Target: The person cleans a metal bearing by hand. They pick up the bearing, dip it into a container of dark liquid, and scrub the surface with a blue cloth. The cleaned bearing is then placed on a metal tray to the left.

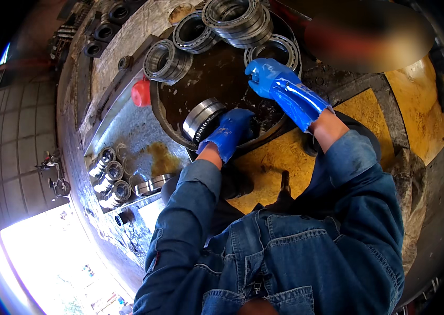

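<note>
Both my hands wear blue rubber gloves and are over a round, dark pan (165, 123) of murky liquid. At the pan's near left, my left hand (234, 130) is closed at the open side of a shiny roller bearing (201, 118), which is tilted on edge; the glove hides part of its opening, and my fingertips are out of sight. My right hand (269, 80) is higher and farther right, its fingers curled in. Whatever it may hold does not show. Just beyond that glove lies another roller bearing (291, 48), its near rim partly covered.
Along the pan's far edge are a bearing (168, 62), another bearing (194, 32) and a bearing stack (245, 23). A red cup-like object (140, 93) is left of the pan. Several smaller bearings (112, 170) fill a metal tray's left side. Yellow sheeting (269, 168) lies below the pan.
</note>
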